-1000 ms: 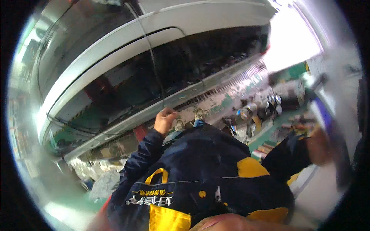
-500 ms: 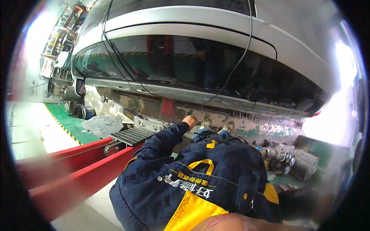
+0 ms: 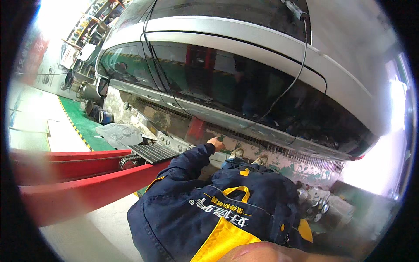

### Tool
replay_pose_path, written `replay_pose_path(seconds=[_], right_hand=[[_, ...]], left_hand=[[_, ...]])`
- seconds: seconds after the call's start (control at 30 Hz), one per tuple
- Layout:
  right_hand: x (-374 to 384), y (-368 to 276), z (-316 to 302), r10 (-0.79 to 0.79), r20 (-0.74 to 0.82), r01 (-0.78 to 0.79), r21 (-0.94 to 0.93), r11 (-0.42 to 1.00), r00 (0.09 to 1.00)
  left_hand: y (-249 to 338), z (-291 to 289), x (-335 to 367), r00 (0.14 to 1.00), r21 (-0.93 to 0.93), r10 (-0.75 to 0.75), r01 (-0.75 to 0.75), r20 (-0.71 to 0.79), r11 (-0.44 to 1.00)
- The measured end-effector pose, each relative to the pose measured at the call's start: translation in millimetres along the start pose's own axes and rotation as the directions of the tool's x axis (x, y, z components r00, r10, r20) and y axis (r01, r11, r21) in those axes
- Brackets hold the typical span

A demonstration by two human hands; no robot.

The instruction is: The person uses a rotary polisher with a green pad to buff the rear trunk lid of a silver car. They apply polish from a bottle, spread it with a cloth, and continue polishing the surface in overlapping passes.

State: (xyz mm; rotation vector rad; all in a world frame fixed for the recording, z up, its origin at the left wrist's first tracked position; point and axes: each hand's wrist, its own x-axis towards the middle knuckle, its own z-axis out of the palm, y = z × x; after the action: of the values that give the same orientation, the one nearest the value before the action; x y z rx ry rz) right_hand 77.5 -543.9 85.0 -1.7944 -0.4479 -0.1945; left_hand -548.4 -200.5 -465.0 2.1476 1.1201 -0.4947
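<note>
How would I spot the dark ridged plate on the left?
Follow the two long red beams rightward from the picture's left. At their right end sits the dark rectangular plate; its parallel ridges set it apart from the wrinkled grey sheet nearby.

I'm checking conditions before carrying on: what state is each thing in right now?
Left hand: fingers curled; grip contents unclear
Right hand: not in view
Side windows: appear shut, reflecting the workshop
Side mirror: appears folded out
Black cables: draped over the car, hanging down its side
Grey sheet: lying crumpled on the floor
</note>
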Motion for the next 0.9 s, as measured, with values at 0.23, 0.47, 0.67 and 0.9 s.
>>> replay_pose_path(seconds=[0.23,0.47,0.67,0.9], right_hand=[[1.0,15.4,26.3,0.03,0.079,-0.029,-0.005,1.0,0.996],[14.0,-6.1,21.7,-0.007,0.029,0.006,0.037,0.999,1.0],[21.3,19.7,37.5,0.028,0.101,-0.03,0.02,0.999,0.994],[-3.8,43.9,23.1,0.168,0.19,-0.172,0.007,0.985,0.967]], left_hand=[[41.0,-8.2,9.8,0.975,-0.19,0.133,-0.167,-0.18,0.968],[26.9,-41.3,-28.1,1.0,-0.075,0.001,-0.002,-0.01,0.997],[61.0,-79.8,-6.4,0.996,-0.084,0.034,-0.04,-0.078,0.996],[230.5,-223.2,0.6,0.863,-0.378,0.286,-0.45,-0.416,0.809]])
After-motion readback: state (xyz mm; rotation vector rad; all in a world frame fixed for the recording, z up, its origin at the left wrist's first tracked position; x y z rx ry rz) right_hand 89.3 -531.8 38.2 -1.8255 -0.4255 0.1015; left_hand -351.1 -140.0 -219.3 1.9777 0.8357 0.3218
